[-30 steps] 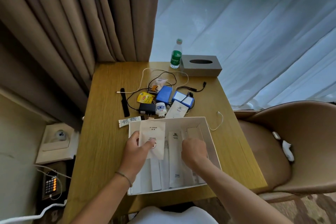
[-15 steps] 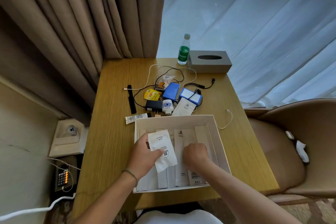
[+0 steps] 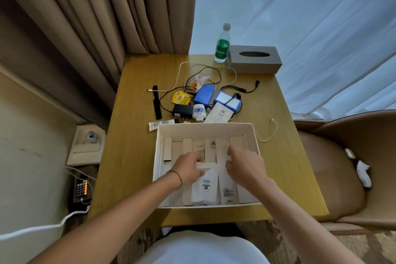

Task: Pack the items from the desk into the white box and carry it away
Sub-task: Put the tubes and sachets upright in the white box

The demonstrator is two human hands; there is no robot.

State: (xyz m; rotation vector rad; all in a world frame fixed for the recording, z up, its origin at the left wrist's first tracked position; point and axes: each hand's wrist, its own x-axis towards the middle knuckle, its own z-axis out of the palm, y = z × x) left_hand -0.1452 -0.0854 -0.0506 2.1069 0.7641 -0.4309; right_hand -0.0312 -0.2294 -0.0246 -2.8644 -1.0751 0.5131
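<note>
The open white box [image 3: 205, 129] sits on the wooden desk [image 3: 132, 156] right before me, lined with several flat white packets. My left hand [image 3: 188, 169] is inside it, pressing a white sachet [image 3: 204, 184] down onto the packets. My right hand [image 3: 244, 165] hovers in the box's right half, fingers spread over a long white packet [image 3: 226, 191], holding nothing. Behind the box lie a white tube [image 3: 161, 124], a black charger [image 3: 182, 110], a small white bottle [image 3: 198, 112], a white sachet [image 3: 218, 113], two blue packs [image 3: 204, 94], a yellow tea bag [image 3: 181, 98] and a black comb [image 3: 156, 102].
Tangled black and white cables [image 3: 214, 70] lie among the items. A green-labelled water bottle [image 3: 222, 46] and grey tissue box [image 3: 254, 59] stand at the desk's back. A brown chair [image 3: 347, 167] is on the right, curtains behind, a wall socket [image 3: 91, 136] on the left.
My left hand has lowered the white sachet from above the box down flat onto the packets inside. My right hand has opened and shifted right within the box.
</note>
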